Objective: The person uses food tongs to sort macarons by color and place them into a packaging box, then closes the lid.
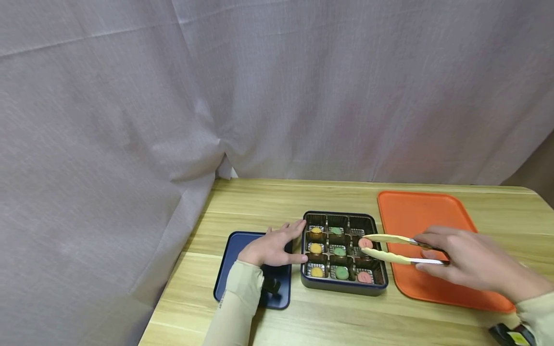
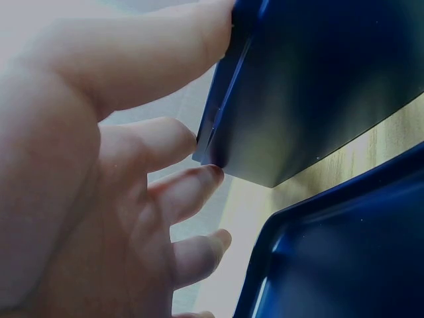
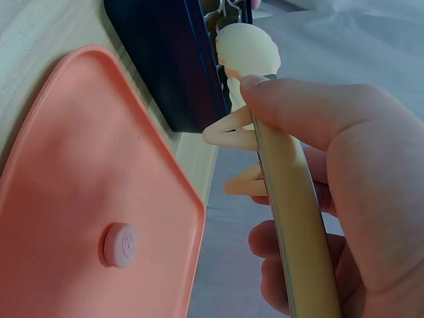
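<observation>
A dark blue box (image 1: 346,286) with a compartmented liner holds round pieces: a yellow column (image 1: 316,248) at left, a green column (image 1: 339,251) in the middle, and a pink piece (image 1: 365,277) at front right. The back right compartment shows bare liner. My left hand (image 1: 273,247) touches the box's left rim with thumb and fingertips, fingers spread. My right hand (image 1: 465,257) holds tongs (image 1: 389,258) with pale yellow tips. Between the tips, another pink piece (image 1: 365,242) is at the middle right compartment; whether it touches the liner I cannot tell.
An orange tray (image 1: 424,211) lies right of the box. In the right wrist view it bears one embossed pink piece (image 3: 121,246), which my hand hides from the head view. A dark blue lid (image 1: 242,240) lies under my left forearm. A grey curtain (image 1: 303,96) hangs behind the table.
</observation>
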Demonstrator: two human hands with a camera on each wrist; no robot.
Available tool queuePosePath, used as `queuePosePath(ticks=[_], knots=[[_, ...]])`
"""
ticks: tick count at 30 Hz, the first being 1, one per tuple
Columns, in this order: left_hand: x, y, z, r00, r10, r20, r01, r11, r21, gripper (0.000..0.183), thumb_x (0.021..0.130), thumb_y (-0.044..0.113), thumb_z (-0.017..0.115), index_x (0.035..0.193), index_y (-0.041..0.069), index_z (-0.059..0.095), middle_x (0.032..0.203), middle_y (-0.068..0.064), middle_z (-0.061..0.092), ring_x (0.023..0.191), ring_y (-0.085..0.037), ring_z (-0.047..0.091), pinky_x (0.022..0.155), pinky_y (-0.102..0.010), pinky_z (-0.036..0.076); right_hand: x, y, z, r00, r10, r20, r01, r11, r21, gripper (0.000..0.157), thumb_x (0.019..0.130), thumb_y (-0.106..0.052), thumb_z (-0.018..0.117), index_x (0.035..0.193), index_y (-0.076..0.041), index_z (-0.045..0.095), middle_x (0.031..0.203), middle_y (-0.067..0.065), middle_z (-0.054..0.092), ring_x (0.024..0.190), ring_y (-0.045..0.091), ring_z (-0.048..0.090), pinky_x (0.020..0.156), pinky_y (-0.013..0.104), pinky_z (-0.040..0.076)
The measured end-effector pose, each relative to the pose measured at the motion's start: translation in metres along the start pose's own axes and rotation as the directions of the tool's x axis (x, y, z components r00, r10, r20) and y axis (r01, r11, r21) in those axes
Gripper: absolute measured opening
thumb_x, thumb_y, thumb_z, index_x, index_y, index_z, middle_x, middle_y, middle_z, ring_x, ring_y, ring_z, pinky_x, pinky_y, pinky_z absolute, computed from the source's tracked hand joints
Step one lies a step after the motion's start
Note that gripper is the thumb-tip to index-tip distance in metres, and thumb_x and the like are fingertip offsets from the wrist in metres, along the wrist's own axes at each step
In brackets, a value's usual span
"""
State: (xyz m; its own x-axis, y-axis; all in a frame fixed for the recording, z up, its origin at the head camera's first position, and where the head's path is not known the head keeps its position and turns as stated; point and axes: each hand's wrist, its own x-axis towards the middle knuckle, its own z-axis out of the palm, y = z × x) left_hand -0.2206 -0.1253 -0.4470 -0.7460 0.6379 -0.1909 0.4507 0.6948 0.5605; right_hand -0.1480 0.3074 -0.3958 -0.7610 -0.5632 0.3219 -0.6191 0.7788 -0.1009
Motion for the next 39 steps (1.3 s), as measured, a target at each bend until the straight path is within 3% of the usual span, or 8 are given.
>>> queuePosePath(ticks=[6, 14, 26, 39], knots=[[0.000, -0.001, 0.001, 1.000, 0.005, 0.001, -0.005, 1.000, -0.001, 0.099, 0.098, 0.057, 0.067, 0.171, 0.021, 0.011, 0.177, -0.002, 0.014, 0.161, -0.039, 0.012, 0.125, -0.070, 0.006, 0.003, -0.002, 0.002, 0.999, 0.029, 0.034, -0.028, 1.000, -0.010, 0.044, 0.074, -0.038, 0.095, 0.113, -0.027, 0.077, 0.088, -0.030, 0.050, 0.062, -0.011, 0.035, 0.049, 0.019, 0.029], [0.001, 0.000, 0.000, 1.000, 0.008, -0.001, -0.008, 1.000, 0.001, 0.099, 0.098, 0.057, 0.067, 0.171, 0.020, 0.012, 0.177, -0.002, 0.015, 0.161, -0.039, 0.013, 0.125, -0.070, 0.007, 0.005, -0.001, 0.002, 0.999, 0.029, 0.033, -0.029, 1.000, -0.008, 0.045, 0.074, -0.039, 0.096, 0.112, -0.027, 0.076, 0.081, -0.029, 0.040, 0.062, -0.010, 0.035, 0.050, 0.019, 0.029], [0.000, 0.001, 0.000, 1.000, -0.003, 0.000, 0.003, 1.000, -0.002, 0.098, 0.098, 0.055, 0.068, 0.171, 0.020, 0.013, 0.177, 0.000, 0.014, 0.162, -0.038, 0.012, 0.126, -0.069, 0.007, 0.003, -0.001, 0.000, 0.998, 0.047, 0.044, -0.047, 0.999, 0.002, 0.047, 0.075, -0.041, 0.095, 0.115, -0.024, 0.077, 0.088, -0.029, 0.050, 0.062, -0.010, 0.036, 0.049, 0.020, 0.030], [0.000, 0.001, 0.000, 1.000, -0.008, -0.002, 0.008, 1.000, 0.001, 0.098, 0.098, 0.055, 0.068, 0.171, 0.022, 0.012, 0.177, 0.001, 0.014, 0.162, -0.037, 0.012, 0.127, -0.067, 0.007, -0.009, 0.010, -0.005, 0.999, 0.003, -0.038, -0.003, 1.000, 0.017, 0.044, 0.071, -0.034, 0.097, 0.108, -0.028, 0.074, 0.092, -0.029, 0.052, 0.064, -0.011, 0.037, 0.054, 0.020, 0.035]])
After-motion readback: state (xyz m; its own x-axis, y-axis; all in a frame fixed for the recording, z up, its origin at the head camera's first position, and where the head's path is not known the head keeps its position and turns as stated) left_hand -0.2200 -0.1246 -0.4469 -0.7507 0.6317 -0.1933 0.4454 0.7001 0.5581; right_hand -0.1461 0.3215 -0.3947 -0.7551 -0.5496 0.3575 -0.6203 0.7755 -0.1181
